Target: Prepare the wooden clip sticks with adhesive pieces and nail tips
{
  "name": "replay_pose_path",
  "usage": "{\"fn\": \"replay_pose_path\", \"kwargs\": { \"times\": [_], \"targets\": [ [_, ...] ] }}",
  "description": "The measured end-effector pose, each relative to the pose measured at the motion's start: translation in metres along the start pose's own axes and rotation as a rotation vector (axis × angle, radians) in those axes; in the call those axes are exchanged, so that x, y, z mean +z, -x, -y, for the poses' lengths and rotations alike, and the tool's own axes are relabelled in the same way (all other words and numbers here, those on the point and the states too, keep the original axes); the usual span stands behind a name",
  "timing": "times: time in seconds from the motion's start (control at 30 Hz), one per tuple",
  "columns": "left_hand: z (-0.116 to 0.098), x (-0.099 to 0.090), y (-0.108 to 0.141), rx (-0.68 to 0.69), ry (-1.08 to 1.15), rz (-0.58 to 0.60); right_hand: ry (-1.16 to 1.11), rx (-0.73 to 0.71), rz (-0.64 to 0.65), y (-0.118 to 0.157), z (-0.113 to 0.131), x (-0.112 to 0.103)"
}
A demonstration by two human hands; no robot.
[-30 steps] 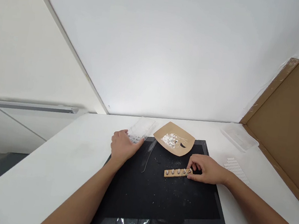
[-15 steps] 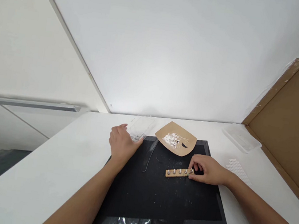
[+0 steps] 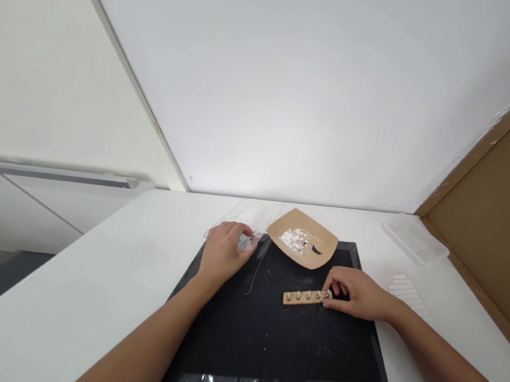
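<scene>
My left hand is at the near end of a clear plastic box, its fingers curled and its thumb below them. Thin greyish pieces show between the fingertips and the thumb, too small to make out. My right hand pinches the right end of a small wooden strip on the black mat. Several small metal pieces stand in a row along the strip, with pale tips. A thin curved wire lies between the two hands.
Behind the strip, a brown paper tray holds white bits and a small black piece. At the right are a clear plastic container and a sheet of white pieces. Cardboard stands along the right edge, a white wall behind.
My left hand has moved right along the clear box and its fingers have curled in toward the thumb. The right hand stays on the strip's end.
</scene>
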State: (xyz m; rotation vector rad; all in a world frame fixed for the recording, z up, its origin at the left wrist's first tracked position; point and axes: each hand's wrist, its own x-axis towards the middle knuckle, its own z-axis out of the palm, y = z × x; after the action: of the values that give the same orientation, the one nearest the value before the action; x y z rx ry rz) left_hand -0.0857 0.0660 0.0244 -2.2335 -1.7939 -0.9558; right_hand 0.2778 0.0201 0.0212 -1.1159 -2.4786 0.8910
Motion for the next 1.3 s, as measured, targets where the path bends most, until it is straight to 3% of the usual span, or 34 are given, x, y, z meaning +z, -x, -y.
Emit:
{"fn": "replay_pose_path", "kwargs": {
  "times": [0.53,0.67,0.9,1.1,1.3],
  "targets": [
    [-0.009,-0.010,0.002,0.108,-0.050,0.111,-0.033,-0.102,0.033,0.001,-0.002,-0.005],
    [-0.005,-0.014,-0.002,0.012,-0.017,0.116,-0.031,-0.100,0.032,0.001,-0.002,-0.003],
    [0.015,-0.011,-0.010,-0.240,-0.228,0.056,-0.015,-0.019,0.012,0.001,0.000,-0.002],
    [0.027,-0.014,-0.012,-0.306,-0.320,0.189,0.004,0.011,0.008,0.000,-0.001,-0.001],
    [0.023,-0.019,-0.014,-0.347,-0.298,0.315,0.006,0.009,0.002,0.000,-0.003,0.001]
  ]
}}
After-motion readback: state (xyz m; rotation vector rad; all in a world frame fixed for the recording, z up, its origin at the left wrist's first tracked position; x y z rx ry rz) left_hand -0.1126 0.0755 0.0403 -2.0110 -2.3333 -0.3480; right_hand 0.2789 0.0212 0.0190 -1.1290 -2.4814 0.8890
